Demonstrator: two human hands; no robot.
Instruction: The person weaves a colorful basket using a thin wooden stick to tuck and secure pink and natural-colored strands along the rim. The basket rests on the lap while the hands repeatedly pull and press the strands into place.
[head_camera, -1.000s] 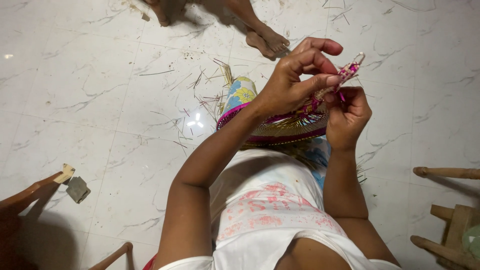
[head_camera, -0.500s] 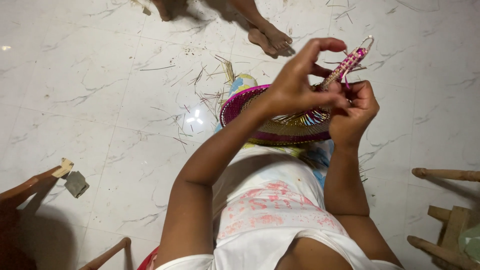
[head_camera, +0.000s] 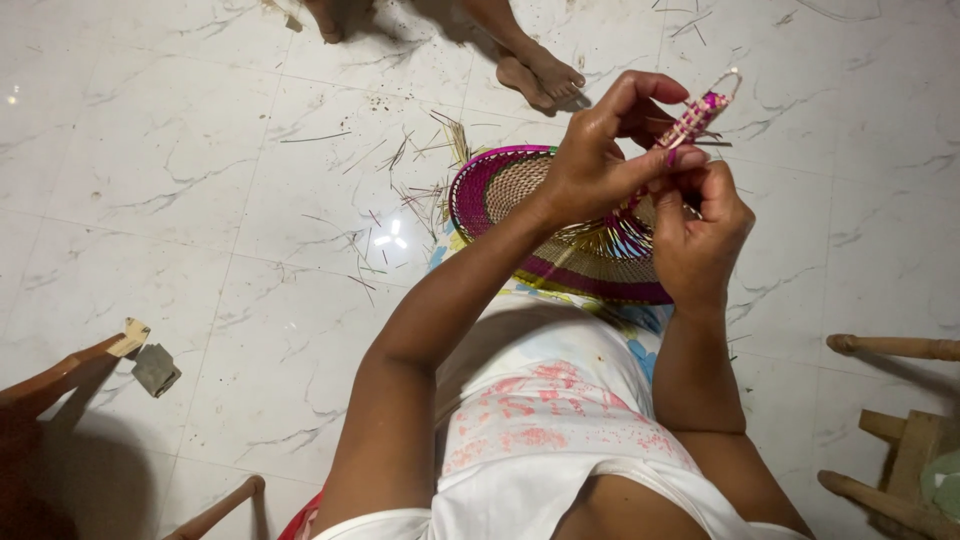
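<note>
1. Pink and straw-coloured weave was what you had in hand from the head view: a round woven fan (head_camera: 560, 225) resting over your lap, its plaited handle (head_camera: 690, 120) sticking up and away from you.
2. Your left hand (head_camera: 600, 165) had thumb and fingers pinched together on the handle near its base, and your right hand (head_camera: 700, 235) was curled shut around the lower part of it, just under the left.
3. Looked to me like the handle-wrapping step, with the disc itself already woven. I'd guess the next move needed a steady pinch with the left hand while the right pulled a strand snug.
4. Edges: the fan's far rim hung out over the white marble floor (head_camera: 180, 180), with loose straw scraps (head_camera: 400, 190) scattered just beyond it.
5. Room: another person's bare foot (head_camera: 545, 75) sat near the far side, wooden chair legs (head_camera: 890, 345) were at your right, and more wood (head_camera: 60, 375) was at your left. Plenty of open floor ahead-left.
</note>
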